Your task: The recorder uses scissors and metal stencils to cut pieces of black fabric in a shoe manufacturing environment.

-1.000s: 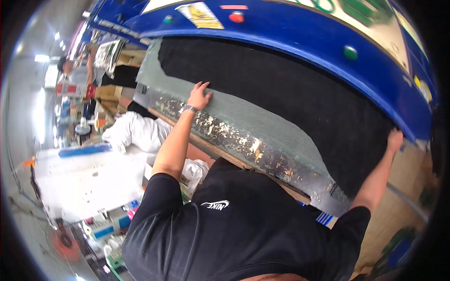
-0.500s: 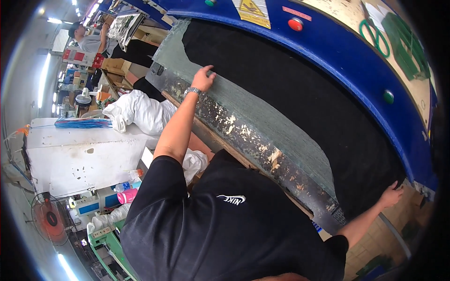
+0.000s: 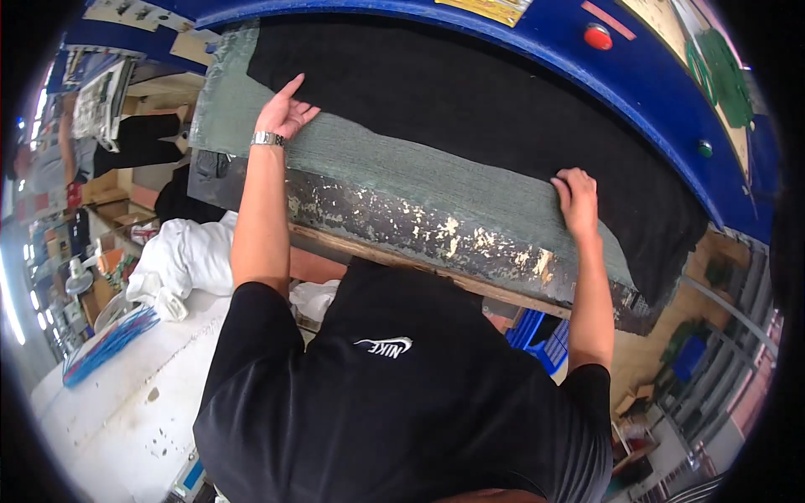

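Observation:
A wide sheet of black cloth [image 3: 436, 92] lies over a grey-green mat [image 3: 402, 159] on the machine bed. My left hand [image 3: 287, 111], with a metal watch at its wrist, is at the cloth's near left edge. Its fingers are apart, the index finger stretched over the black cloth, and it grips nothing. Farther right, my right hand [image 3: 579, 199] is at the near edge of the same cloth. Its fingers are curled in against the thumb and appear to pinch that edge; the fingertips are partly hidden.
A blue machine beam [image 3: 553, 63] with a red button [image 3: 598, 36] and a green button [image 3: 705, 148] arches behind the cloth. The worn metal bed edge [image 3: 402, 220] runs before me. White bundled cloth [image 3: 189, 256] and a white table [image 3: 126, 419] stand left; a blue crate [image 3: 545, 344] is below.
My right hand has moved from the cloth's far right end leftward to its near edge. The view has turned, and my left hand remains near the left part of the cloth's edge.

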Demonstrator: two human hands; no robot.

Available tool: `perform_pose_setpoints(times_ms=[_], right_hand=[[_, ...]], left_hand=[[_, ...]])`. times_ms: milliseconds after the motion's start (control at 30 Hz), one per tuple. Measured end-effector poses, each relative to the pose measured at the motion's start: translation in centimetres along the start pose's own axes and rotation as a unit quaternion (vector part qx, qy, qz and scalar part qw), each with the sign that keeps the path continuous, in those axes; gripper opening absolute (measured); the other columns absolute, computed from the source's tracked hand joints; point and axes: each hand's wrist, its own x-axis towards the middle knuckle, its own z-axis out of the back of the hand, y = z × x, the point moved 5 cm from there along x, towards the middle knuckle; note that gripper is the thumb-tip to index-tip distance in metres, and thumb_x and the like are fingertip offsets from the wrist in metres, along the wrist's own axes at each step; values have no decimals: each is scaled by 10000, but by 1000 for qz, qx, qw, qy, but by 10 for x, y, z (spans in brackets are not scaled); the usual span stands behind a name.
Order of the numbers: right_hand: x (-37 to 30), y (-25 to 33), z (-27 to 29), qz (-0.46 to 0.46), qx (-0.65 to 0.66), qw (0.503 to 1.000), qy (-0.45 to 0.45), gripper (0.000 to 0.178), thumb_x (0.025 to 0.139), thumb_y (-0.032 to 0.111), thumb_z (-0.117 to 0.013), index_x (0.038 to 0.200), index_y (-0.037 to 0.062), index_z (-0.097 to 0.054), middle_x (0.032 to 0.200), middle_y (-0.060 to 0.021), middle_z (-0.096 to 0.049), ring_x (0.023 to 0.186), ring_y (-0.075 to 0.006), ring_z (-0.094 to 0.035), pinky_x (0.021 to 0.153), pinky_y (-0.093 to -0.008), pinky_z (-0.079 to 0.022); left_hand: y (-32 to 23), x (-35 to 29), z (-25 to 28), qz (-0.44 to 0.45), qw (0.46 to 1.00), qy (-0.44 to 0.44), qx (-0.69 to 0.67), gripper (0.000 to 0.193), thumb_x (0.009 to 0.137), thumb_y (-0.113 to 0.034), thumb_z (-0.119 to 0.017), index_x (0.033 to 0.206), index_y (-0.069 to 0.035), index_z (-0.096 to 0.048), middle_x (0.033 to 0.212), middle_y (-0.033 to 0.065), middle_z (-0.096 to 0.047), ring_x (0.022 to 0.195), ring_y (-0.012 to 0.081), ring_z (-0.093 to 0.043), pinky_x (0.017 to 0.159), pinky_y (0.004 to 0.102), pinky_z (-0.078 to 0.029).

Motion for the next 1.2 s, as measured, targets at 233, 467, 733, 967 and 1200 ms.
perform_pose_setpoints(times_ms=[233,467,733,967,1200], right_hand=[[39,-26,17,-251,189,946,75,207,980,193,-618,928,-3,-658,743,15,-619,720,-105,-572,700,-253,-458],[18,106,-8,-46,-120,991,-24,584,818,406,-739,1294,106,-580,1304,-141,-557,1265,-329,-490,1066,-496,-336],[11,146,-70,2,-169,983,-74,464,771,299,-788,1182,142,-640,1236,-102,-533,1151,-315,-504,989,-513,-362],[15,145,-68,6,-86,995,-57,180,824,27,-647,996,74,-674,972,-66,-636,938,-262,-591,817,-390,-427],[-24,165,-34,-6,-63,997,49,107,830,41,-645,932,58,-668,864,-85,-587,860,-284,-561,769,-392,-420]], left_hand=[[7,-10,-13,30,982,59,176,372,895,-160,-737,1129,73,-566,1037,117,-660,861,238,-687,768,420,-594],[-4,-43,-5,50,995,66,-64,95,905,-38,-676,921,18,-601,573,-32,-496,494,69,-479,540,276,-491],[-3,-13,30,28,961,50,271,523,926,-234,-695,1204,121,-430,861,171,-650,768,263,-725,682,350,-609],[-76,19,82,-12,959,-46,278,504,940,-334,-675,1287,-8,-507,1148,154,-649,976,258,-700,793,379,-597],[-166,111,117,-196,772,-248,552,662,836,-469,-739,1315,-40,-584,1054,157,-711,976,247,-695,821,391,-563]])
